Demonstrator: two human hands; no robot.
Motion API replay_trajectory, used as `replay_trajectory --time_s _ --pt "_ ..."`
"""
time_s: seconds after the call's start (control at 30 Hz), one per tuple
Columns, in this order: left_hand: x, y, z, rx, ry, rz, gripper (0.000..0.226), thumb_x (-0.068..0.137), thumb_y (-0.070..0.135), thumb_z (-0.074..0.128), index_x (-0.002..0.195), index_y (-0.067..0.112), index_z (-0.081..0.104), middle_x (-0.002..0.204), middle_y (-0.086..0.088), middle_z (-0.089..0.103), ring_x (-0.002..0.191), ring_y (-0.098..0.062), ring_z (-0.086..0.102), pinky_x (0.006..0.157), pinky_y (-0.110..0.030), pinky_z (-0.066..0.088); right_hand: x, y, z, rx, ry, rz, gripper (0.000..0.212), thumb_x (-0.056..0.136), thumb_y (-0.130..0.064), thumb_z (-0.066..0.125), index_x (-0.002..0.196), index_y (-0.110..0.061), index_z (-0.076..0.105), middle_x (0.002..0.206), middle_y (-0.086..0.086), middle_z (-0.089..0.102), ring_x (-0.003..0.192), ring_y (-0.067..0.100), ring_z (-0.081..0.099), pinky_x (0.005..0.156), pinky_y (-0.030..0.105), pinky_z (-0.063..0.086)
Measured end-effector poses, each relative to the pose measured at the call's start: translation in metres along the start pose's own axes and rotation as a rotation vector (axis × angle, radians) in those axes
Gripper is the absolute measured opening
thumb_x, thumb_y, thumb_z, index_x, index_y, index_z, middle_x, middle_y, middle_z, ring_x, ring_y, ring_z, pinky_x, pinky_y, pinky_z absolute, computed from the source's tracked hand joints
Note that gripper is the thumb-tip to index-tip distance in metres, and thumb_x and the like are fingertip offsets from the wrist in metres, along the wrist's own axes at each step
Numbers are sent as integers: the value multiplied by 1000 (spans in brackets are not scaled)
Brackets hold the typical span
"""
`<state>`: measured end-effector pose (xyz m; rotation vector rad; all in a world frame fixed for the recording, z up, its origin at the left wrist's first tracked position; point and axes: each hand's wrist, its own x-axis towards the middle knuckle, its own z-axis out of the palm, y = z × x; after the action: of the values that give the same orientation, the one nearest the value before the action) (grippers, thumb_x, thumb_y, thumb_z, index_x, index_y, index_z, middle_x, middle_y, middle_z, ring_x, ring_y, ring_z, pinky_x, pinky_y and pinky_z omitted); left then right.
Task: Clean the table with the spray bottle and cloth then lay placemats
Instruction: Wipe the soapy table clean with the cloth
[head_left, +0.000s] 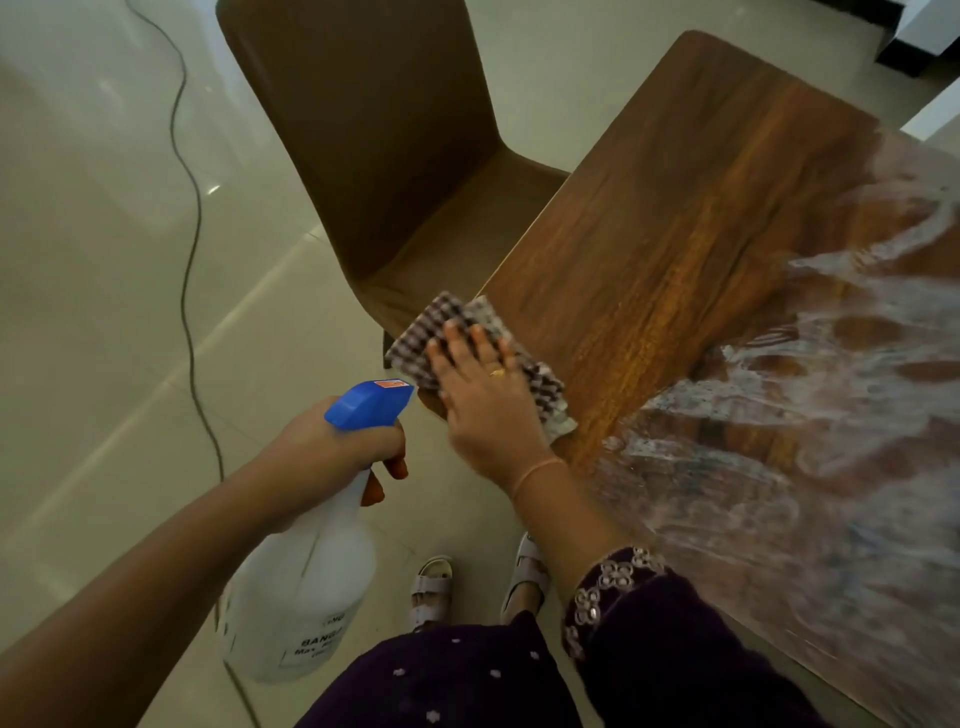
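Head view. Right hand (483, 395): fingers straight and slightly spread, pressed flat on the checked cloth (452, 317). The cloth lies at the table (675, 208) corner, overhanging the edge, with its long axis along that edge. Left hand (332, 452): curled round the neck of the spray bottle (306, 587), off the table and beside the corner. Wet streaks (831, 374): to the right of the cloth, nearer the right hand. Placemats: none visible.

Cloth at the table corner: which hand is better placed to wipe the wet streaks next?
Right. The right hand lies flat on the cloth at the corner of the table, beside the wet streaks. The left hand grips the spray bottle, held off the table over the floor.
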<state>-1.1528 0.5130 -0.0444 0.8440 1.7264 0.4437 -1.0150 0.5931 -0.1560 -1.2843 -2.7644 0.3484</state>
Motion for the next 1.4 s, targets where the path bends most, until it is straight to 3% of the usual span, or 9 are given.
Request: replay_trajectory --time_s 0.17,0.33,0.43,0.67,0.93,1.03,1.23,1.33,1.4 --pt "2 9 6 0 -27 -6 34 60 29 58 81 2 62 101 -26 63 53 -16 57 57 -31 48 -64 14 3 48 -60 -77 54 90 -17 35 144 -15 35 153 7 30 142 26 24 117 47 15" --pt "10 15 8 59 -43 -6 17 80 19 59 85 3 60 100 -25 64 59 -18 56 54 -26 48 -76 67 -12 35 -35 206 54 94 -26 25 145 -12 33 155 10 25 143 31 21 115 43 7" --pt "11 18 15 93 -49 -6 17 83 16 57 91 1 58 96 -27 61 61 -18 54 55 -25 48 -42 52 -14 31 -13 364 58 92 -29 21 149 -16 22 158 9 14 145 31 8 116 48 2" --pt "12 32 39 86 -137 -7 27 75 22 64 93 2 59 100 -28 62 57 -17 55 51 -24 48 -58 0 6 93 36 162 50 91 -19 43 140 -17 41 153 7 32 143 32 21 114 54 14" --pt "12 56 45 173 -138 49 7 84 12 57 82 7 53 69 -7 48 57 -14 49 49 -20 45 -143 90 -5 43 56 673 56 95 -33 18 146 -13 32 155 13 21 143 34 19 115 53 12" --pt "9 57 49 204 -164 62 7 85 12 58 81 8 54 68 -5 50 55 -11 49 47 -17 45 -119 84 -8 17 108 819 56 93 -28 24 146 -13 32 155 14 22 143 38 17 113 59 13" --pt "1 62 77 227 -252 98 5 83 12 58 80 13 54 60 3 61 47 -6 55 53 -22 47 -94 32 -2 71 56 402 54 91 -20 39 144 -16 36 154 9 29 143 34 19 113 57 12" --pt "-1 70 87 242 -292 128 5 83 11 57 81 11 54 71 -4 62 52 -10 54 57 -25 48 -124 48 0 120 34 454 53 93 -23 33 146 -18 32 156 7 22 145 28 10 114 51 3" --pt "-1 75 92 252 -319 146 4 83 9 57 81 8 54 75 -9 62 55 -13 54 58 -26 48 -148 69 -2 90 53 572 54 92 -26 29 146 -16 34 155 9 25 144 30 16 114 52 9"
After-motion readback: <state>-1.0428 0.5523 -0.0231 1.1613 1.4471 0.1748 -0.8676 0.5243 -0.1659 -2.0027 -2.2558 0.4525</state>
